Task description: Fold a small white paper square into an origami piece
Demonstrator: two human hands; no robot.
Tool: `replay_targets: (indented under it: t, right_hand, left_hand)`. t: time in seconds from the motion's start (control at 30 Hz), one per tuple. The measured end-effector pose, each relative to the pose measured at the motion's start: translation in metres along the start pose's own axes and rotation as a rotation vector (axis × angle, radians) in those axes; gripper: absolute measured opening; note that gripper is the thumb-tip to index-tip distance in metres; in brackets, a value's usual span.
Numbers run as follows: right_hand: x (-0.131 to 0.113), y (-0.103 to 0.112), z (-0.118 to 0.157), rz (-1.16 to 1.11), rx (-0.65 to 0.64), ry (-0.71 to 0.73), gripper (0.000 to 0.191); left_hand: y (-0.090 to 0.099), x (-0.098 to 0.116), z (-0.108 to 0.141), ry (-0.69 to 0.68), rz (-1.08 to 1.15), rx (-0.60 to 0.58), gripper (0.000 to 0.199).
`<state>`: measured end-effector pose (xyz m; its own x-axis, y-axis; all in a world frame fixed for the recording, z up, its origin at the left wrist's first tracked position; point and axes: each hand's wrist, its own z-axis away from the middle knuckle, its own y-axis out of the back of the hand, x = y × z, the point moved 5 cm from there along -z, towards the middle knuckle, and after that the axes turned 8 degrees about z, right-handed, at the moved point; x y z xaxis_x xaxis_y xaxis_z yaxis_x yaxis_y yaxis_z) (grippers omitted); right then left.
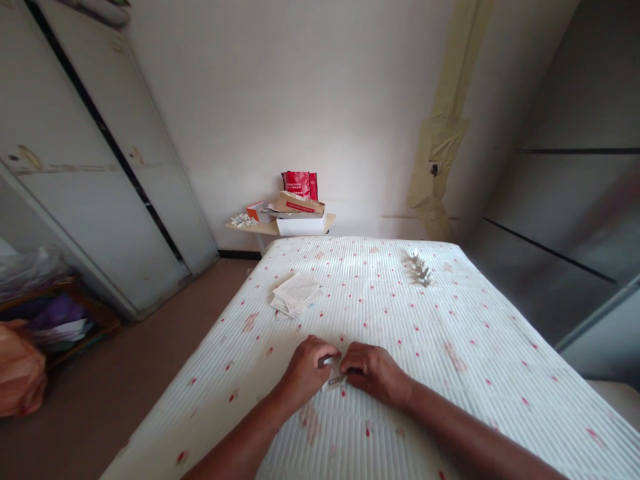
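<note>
Observed from within the room: left hand (309, 365) and right hand (374, 371) each pinch a small, pale, dark-printed flat piece (334, 382), against or just above the white ribbed, red-dotted bed cover (410, 427). In my judgement, light, even pressure would limit creasing.

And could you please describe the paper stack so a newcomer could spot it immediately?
Start at the white, red-spotted cover and find the left hand. Just beyond it lies the paper stack: flat, loosely piled, pale printed sheets, unlike the bumpy heap farther right.
</note>
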<state>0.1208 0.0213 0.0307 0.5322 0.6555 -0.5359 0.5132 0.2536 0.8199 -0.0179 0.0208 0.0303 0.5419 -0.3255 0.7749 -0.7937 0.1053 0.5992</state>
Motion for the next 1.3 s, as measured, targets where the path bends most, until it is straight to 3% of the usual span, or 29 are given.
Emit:
replay_targets:
  t: [0.1,0.27,0.47,0.67,0.9,1.3]
  right_hand:
    - [0.001,0.0,0.0,-0.007,-0.02,-0.001,0.02]
    - [0.004,0.002,-0.006,-0.069,-0.092,-0.033,0.019]
    - [0.009,-0.001,-0.016,0.008,-0.128,-0.128,0.015]
    - [0.006,0.0,-0.022,0.077,-0.154,-0.232,0.013]
    - [0.007,-0.003,-0.024,0.161,-0.186,-0.399,0.014]
    - [0.004,-0.002,-0.031,0.208,-0.236,-0.447,0.015]
  left_hand:
    - [-0.001,-0.006,0.011,0.118,0.051,0.073,0.042]
    - [0.0,-0.013,0.029,0.128,0.047,0.166,0.037]
    - [0.001,-0.005,0.033,0.055,0.005,0.131,0.02]
    - [-0.001,-0.009,0.034,0.108,0.019,0.157,0.034]
    - [-0.002,-0.007,0.034,0.079,-0.072,0.15,0.036]
    - [-0.003,-0.003,0.036,0.115,-0.116,0.16,0.039]
